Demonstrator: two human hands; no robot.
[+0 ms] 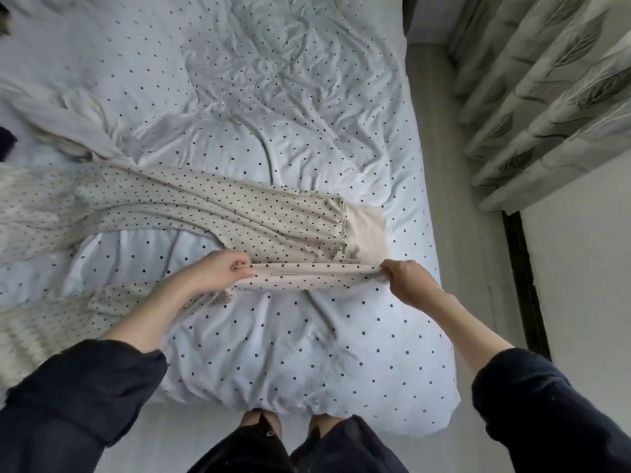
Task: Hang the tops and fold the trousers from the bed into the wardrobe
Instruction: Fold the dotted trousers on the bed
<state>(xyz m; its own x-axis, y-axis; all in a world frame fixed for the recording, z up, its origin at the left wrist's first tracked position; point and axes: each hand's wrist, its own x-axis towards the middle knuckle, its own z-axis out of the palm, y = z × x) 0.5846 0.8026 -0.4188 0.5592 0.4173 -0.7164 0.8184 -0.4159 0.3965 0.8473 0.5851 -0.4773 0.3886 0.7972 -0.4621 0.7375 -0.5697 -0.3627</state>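
Observation:
Cream trousers with small dark dots (191, 203) lie stretched across the bed (273, 80), legs running off to the left and the plain cream waistband at the right. My left hand (218, 271) pinches the near edge of the trousers on the left. My right hand (406, 281) pinches the same edge at the waistband end. The fabric edge is pulled taut between the two hands, lifted slightly off the duvet. A second leg of the trousers lies bunched under my left forearm.
The bed carries a white duvet with dark dots. A pale garment (78, 128) lies crumpled at the left. Patterned curtains (546, 90) hang at the right beyond a strip of floor (444, 165). A dark item (6, 145) peeks in at the left edge.

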